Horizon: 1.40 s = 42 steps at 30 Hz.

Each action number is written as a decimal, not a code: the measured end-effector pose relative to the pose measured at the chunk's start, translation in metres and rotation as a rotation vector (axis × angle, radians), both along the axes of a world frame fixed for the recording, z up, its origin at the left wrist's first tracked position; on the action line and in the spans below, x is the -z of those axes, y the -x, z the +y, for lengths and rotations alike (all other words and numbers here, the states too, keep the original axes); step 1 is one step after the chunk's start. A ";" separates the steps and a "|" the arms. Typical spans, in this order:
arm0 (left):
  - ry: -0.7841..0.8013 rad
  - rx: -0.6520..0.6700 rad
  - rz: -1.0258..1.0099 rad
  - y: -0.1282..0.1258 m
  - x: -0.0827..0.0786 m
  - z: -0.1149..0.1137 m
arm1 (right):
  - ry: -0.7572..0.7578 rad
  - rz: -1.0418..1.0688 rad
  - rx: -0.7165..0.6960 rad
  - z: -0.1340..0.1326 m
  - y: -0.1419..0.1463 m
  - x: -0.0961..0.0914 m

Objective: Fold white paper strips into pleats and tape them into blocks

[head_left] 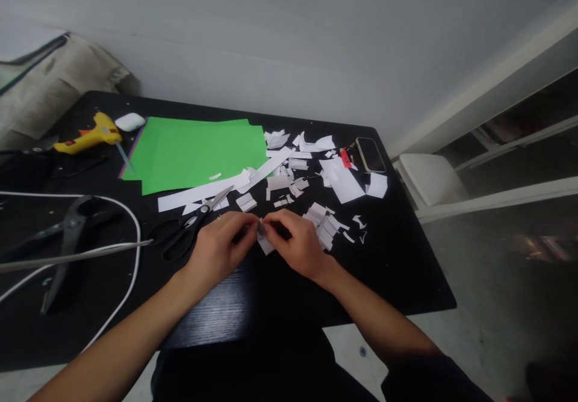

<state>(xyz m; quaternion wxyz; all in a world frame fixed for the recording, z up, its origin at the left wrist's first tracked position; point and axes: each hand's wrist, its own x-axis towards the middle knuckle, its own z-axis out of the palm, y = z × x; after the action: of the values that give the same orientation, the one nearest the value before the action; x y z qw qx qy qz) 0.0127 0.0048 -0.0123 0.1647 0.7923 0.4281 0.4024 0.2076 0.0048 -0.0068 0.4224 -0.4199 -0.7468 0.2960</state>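
My left hand [220,247] and my right hand [295,241] meet over the black table [397,257], fingertips pinched together on a small white paper piece [264,238]. Part of that piece pokes out below the fingers. Black-handled scissors [192,226] lie just left of my left hand, blades pointing up and right. A pile of cut white paper scraps [323,221] sits right of my right hand. More white strips and scraps [289,173] lie beyond my hands.
Green paper sheets [198,149] lie at the back. A yellow glue gun [85,137] and white earbud case [130,121] are far left. Black pliers [67,233] and a white cable [130,251] lie left. A phone [370,154] sits back right. A white stool [428,176] stands beyond the table's right edge.
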 end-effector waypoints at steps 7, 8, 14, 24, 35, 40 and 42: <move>0.085 -0.119 -0.038 0.005 -0.008 0.004 | 0.416 0.326 0.053 0.005 0.001 0.001; 0.099 -0.145 -0.050 0.007 -0.009 0.005 | 0.464 0.380 0.058 0.007 0.000 0.002; 0.243 -0.317 -0.144 0.019 -0.009 0.014 | 0.674 0.610 0.120 0.013 -0.001 0.003; 0.329 -0.272 -0.270 0.017 -0.005 0.020 | 0.629 0.559 0.013 0.012 -0.004 -0.002; 1.061 0.211 -0.752 -0.002 -0.007 0.014 | 0.572 0.602 -0.076 0.011 -0.001 0.001; 1.091 0.239 -0.816 0.001 -0.008 0.012 | 0.570 0.625 -0.087 0.012 -0.001 0.000; 1.010 0.278 -0.799 0.003 -0.010 0.011 | 0.571 0.638 -0.082 0.013 -0.002 0.001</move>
<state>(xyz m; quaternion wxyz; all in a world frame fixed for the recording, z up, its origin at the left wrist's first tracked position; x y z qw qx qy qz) 0.0092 0.0162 -0.0025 0.7128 0.4553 0.3639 0.3901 0.2094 0.0181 -0.0077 0.4867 -0.3772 -0.4829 0.6226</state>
